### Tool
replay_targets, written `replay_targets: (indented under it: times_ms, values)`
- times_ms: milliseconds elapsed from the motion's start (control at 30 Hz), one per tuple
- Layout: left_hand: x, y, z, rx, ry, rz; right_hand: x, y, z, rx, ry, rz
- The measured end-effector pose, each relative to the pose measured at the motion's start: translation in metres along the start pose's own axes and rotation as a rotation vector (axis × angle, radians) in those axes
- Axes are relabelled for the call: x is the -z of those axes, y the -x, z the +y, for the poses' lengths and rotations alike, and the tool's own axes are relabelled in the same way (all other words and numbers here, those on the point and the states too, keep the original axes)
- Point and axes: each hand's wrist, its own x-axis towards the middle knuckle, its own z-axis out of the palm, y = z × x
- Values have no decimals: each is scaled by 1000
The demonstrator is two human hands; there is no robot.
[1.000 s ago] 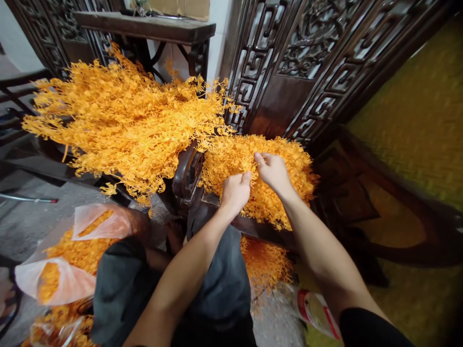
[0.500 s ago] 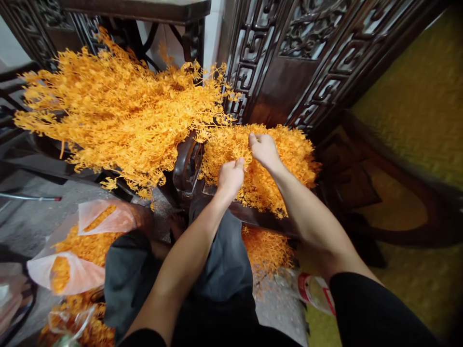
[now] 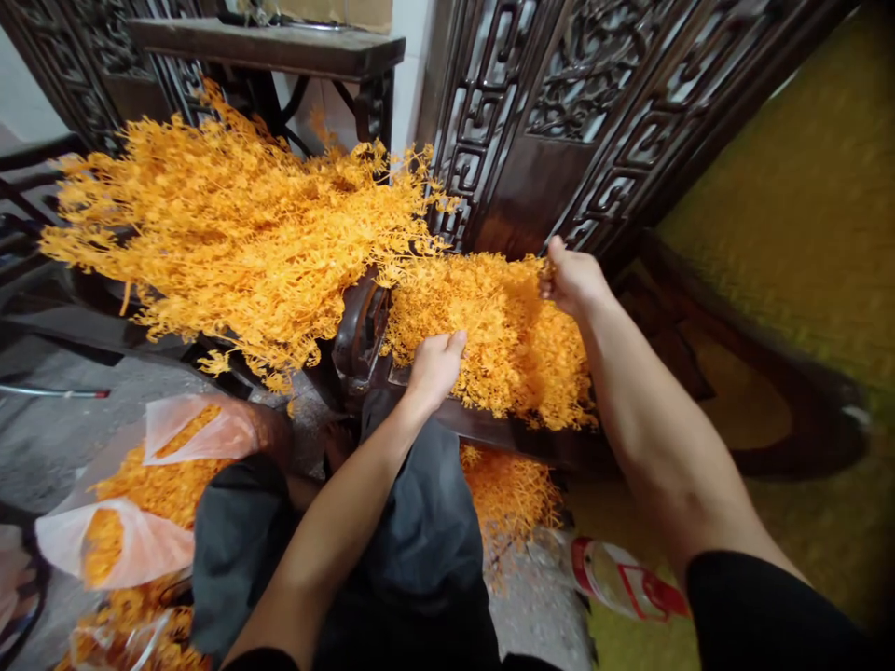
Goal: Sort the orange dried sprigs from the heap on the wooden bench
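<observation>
Bag [image 3: 150, 550], btm left, holds orange sprigs [image 3: 158, 489]; L hand [image 3: 434, 370] fingers pinched, mid-frame, R hand [image 3: 574, 280] fingers curled in, rt of ctr; can't tell what's gripped!

And here we are in what looks like a room of a home, with dark carved lattice panels [image 3: 517, 186] standing against a pale tiled wall [image 3: 409, 84] — and there's a heavy wooden side table [image 3: 266, 47] and a dark wooden armrest [image 3: 358, 321] too. Down below it's bare grey floor [image 3: 42, 438], with a plastic bag [image 3: 168, 429] of orange sprigs lying open — handiwork spread right among the furniture!
</observation>
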Motion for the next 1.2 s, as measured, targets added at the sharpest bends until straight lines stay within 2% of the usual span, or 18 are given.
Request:
replay_targets:
  times_ms: [67, 200, 300, 400, 467, 533, 633, 700, 733, 800, 900, 933, 1000, 1067, 1167, 1200]
  values:
    - [-4, 3, 4, 21, 126, -41, 4, 10, -3, -132, -131, -67]
    - [-6, 10, 13, 84, 426, -131, 9, 27, -11, -442, -598, -143]
    - [-3, 12, 21, 101, 547, -164, 21, 33, -15, -468, -776, -230]
    - [0, 12, 25, 137, 597, -170, 32, 35, -14, -428, -798, -293]
    - [0, 12, 26, 155, 611, -169, 35, 34, -9, -369, -752, -312]
    - [-1, 12, 27, 163, 620, -169, 35, 30, -2, -302, -641, -269]
    - [-1, 12, 27, 165, 637, -172, 30, 27, 3, -233, -304, -55]
    - [0, 12, 27, 165, 640, -178, 26, 34, -3, -108, -51, 78]
    - [0, 12, 27, 163, 636, -183, 23, 41, -10, -17, 28, 93]
    - [-1, 11, 26, 151, 617, -186, 16, 62, -31, 153, 58, -6]
    - [-5, 10, 21, 108, 576, -166, -1, 97, -67, 243, 81, -256]
    - [-7, 10, 19, 90, 560, -155, -6, 105, -76, 264, 132, -303]
    - [-9, 12, 16, 51, 531, -140, -12, 111, -84, 290, 224, -317]
    - [-9, 15, 13, 35, 519, -107, -9, 102, -78, 241, 204, -205]
    - [-4, 21, 11, 73, 540, -55, 12, 72, -54, 57, 25, 191]
    - [-2, 21, 11, 83, 553, -46, 19, 63, -46, 14, -52, 288]
